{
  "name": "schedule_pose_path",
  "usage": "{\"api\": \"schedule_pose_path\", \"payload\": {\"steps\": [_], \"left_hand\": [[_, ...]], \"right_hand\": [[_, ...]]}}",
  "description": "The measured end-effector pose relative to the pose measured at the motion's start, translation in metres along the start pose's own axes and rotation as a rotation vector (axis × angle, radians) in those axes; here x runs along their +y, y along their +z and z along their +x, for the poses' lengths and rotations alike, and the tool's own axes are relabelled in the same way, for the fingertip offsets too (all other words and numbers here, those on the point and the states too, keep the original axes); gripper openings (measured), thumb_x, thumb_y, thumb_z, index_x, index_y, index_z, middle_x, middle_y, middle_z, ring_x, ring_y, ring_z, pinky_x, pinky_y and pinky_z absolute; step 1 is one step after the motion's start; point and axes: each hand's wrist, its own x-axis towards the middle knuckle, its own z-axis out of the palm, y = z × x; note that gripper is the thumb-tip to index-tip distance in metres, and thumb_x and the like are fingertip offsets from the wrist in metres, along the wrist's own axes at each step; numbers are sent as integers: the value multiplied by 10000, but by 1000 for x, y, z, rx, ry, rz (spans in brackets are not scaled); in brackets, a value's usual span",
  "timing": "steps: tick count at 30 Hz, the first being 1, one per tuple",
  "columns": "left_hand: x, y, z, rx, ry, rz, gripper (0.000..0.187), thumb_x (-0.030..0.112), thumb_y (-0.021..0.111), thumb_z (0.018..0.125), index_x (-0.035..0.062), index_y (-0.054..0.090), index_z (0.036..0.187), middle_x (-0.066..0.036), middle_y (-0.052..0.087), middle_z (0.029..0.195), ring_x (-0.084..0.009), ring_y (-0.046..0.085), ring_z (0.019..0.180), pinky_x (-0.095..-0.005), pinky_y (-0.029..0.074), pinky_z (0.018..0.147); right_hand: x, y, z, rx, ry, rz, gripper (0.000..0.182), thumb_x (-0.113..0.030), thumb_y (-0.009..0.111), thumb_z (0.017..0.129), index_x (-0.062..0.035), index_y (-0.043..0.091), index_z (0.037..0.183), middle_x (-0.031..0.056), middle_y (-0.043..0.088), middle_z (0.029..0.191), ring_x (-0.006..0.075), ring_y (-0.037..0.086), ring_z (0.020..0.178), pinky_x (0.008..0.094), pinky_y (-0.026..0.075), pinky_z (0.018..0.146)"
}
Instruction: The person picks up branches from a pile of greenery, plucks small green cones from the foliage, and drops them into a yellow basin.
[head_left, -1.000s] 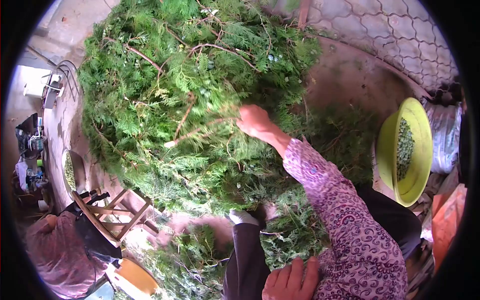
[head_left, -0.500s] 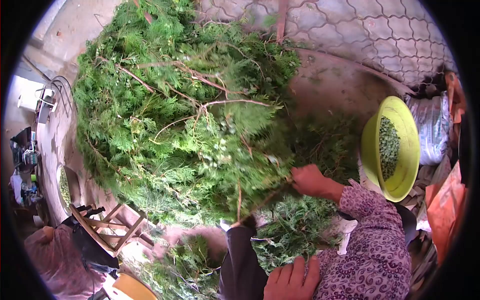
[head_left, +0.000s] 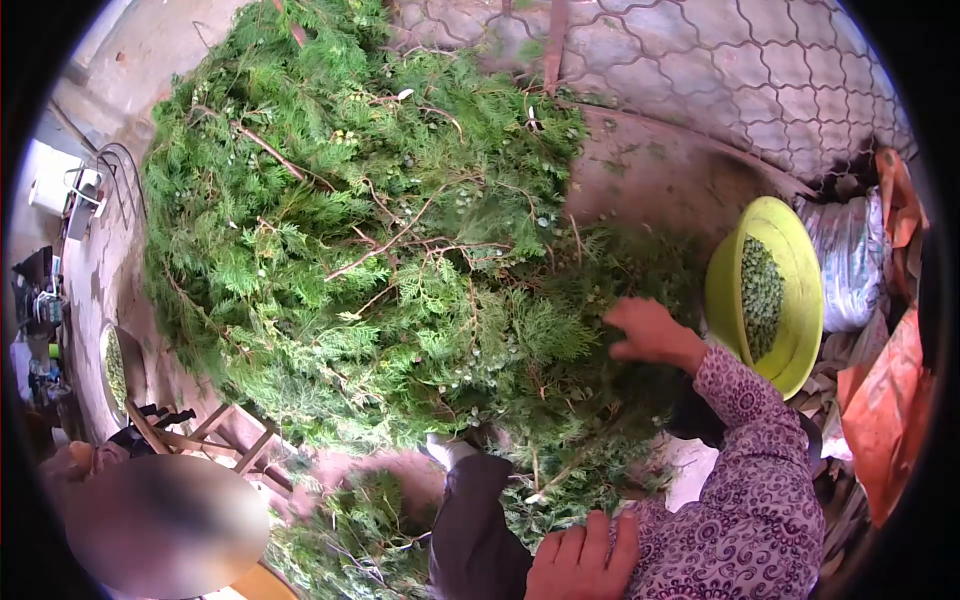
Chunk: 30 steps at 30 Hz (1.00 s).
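My right hand is held over the near right edge of a large heap of leafy evergreen branches. Its fingers point left, with a gap between finger and thumb, and I see nothing gripped in them. Small pale green cones dot the foliage. At the bottom, my left hand lies palm down against the patterned clothing, fingers stretched out and holding nothing. To the right of my right hand, a yellow-green basin tilts toward the view with many small green cones inside.
A wire mesh panel bounds the far right. Behind the basin stand a white sack and orange sheeting. A wooden stool and a blurred person are at lower left, near another container. Smaller branches lie below.
The branch my right hand gripped has left it and foliage now lies on the heap. That hand has opened and moved slightly right and up. My left hand has stayed put.
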Motion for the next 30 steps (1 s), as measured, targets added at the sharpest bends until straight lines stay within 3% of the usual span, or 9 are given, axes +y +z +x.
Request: {"api": "schedule_pose_path", "payload": {"steps": [5,9,12,13,17,19,21,25,30], "left_hand": [[-7,-2,4,35,-33,23,331,157,526,710,60,557,1025,-116,556,904,-227,538,737,-348,430,651],[-12,-2,4,34,-43,52,342,168,545,709,66,552,1035,-119,564,914,-228,542,739,-337,429,647],[-13,-4,2,37,-49,55,353,170,552,709,67,545,1047,-123,563,930,-230,542,745,-335,429,647],[-12,-5,2,36,-49,56,353,170,552,709,67,545,1047,-123,563,930,-230,542,745,-335,429,647],[-4,-12,0,-36,-39,6,377,167,557,710,68,535,1073,-135,559,973,-237,544,774,-351,431,647],[-3,-12,0,-105,-17,-17,390,169,560,708,67,533,1084,-143,556,996,-239,545,789,-362,432,647],[-3,-15,7,-173,-80,0,389,215,606,709,42,521,1046,-90,531,812,-231,533,645,-337,411,554],[-9,-7,9,69,-70,137,445,177,721,622,32,525,995,-96,550,747,-245,550,616,-344,419,536],[-14,4,18,291,46,7,348,136,713,655,0,551,931,-136,565,671,-258,574,571,-345,468,509]], "right_hand": [[-36,-18,100,184,-93,192,434,-246,645,730,0,533,1070,174,545,1003,318,529,932,404,429,803],[-70,7,193,222,-44,254,565,-190,586,796,-37,344,1282,155,442,1202,273,463,1089,359,370,967],[-73,20,226,34,168,350,530,-181,578,804,-16,354,1255,156,450,1176,279,478,1063,350,391,945],[-74,34,226,127,187,224,383,-172,560,815,-18,459,1151,145,498,1080,274,519,980,356,435,869],[-70,25,179,256,45,264,137,-179,563,804,-62,616,853,115,554,873,265,552,813,385,457,722],[-57,15,152,341,6,219,146,-192,566,797,-57,615,823,120,553,835,271,554,797,393,458,709],[-46,-11,96,537,-109,232,181,-230,564,780,-58,614,757,121,552,750,287,560,755,417,460,672],[-59,-72,0,542,-29,-73,156,-230,581,752,-79,618,736,101,568,742,291,576,723,407,472,635],[-54,-103,-100,687,10,-93,154,-223,587,747,-71,613,741,104,559,727,293,575,713,409,466,619]]}}
